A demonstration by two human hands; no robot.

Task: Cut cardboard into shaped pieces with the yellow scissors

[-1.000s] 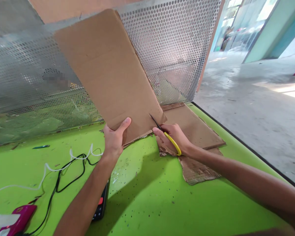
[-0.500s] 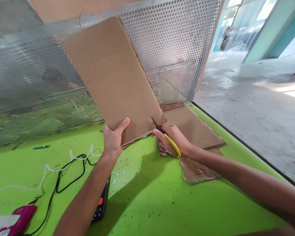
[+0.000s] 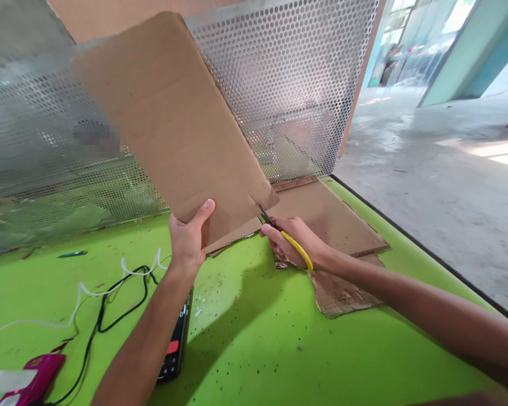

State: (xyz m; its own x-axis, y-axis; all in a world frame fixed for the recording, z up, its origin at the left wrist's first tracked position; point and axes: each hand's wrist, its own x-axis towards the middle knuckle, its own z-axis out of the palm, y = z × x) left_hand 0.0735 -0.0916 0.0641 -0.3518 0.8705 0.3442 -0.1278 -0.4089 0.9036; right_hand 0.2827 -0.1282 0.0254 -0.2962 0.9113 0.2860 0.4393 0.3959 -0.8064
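My left hand [image 3: 189, 239] grips the lower edge of a large brown cardboard sheet [image 3: 165, 113] and holds it tilted up off the green table [image 3: 254, 349]. The thumb lies on the sheet's front face. My right hand [image 3: 294, 242] is closed on yellow-handled scissors [image 3: 285, 237]. Their dark blades meet the sheet's lower right corner.
More cardboard pieces [image 3: 334, 225] lie flat at the right behind my right hand. A perforated metal screen [image 3: 288, 79] stands along the table's far side. A phone [image 3: 175, 347], black and white cables [image 3: 110, 293] and a pink tool [image 3: 34, 378] lie at the left. Bare floor is past the right edge.
The cardboard sheet has swung left and its top has risen in view. My left hand shifted slightly left with it. The scissors stay at the sheet's lower right corner.
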